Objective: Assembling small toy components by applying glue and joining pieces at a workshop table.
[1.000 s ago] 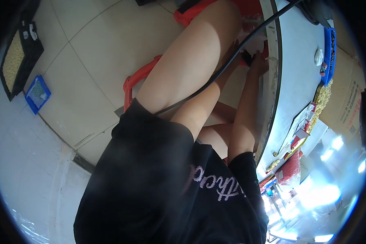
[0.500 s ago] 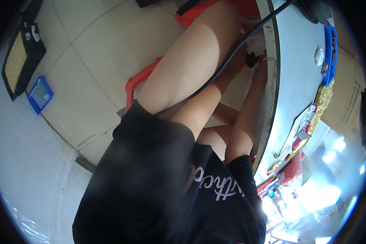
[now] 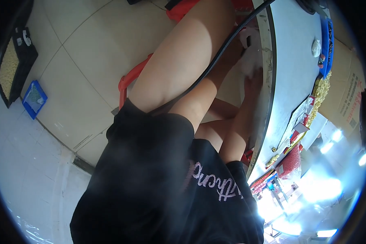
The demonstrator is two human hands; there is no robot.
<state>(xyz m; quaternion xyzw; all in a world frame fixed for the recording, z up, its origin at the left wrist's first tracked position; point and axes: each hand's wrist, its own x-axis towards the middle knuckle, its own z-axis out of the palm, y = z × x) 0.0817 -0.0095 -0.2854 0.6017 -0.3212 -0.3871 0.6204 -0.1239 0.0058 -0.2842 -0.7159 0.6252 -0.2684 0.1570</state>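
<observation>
Both my forearms reach under the edge of the white table (image 3: 297, 69). My left hand (image 3: 236, 48) lies in shadow beside a pale, translucent sheet that looks like a plastic bag (image 3: 251, 59). A black cable and my thigh partly cover that hand, and its fingers cannot be made out. Close to the table edge, my right hand (image 3: 253, 79) is at the lower end of the pale bag, smeared by motion. Whether it grips the bag I cannot tell. A small black piece (image 3: 249, 40) shows at the bag's upper end.
A thick black cable (image 3: 219, 57) crosses over my legs to the table. Part of a red chair (image 3: 136, 73) shows beside my thigh. On the tabletop are a blue tray (image 3: 326, 49) and a pale granular heap (image 3: 322, 95). A black tray (image 3: 24, 61) and small blue tray (image 3: 34, 99) are at left.
My right hand has drawn back toward me along the table edge. The black piece, earlier between my hands, now shows farther up. More of the pale bag is visible. The whole view has shifted slightly.
</observation>
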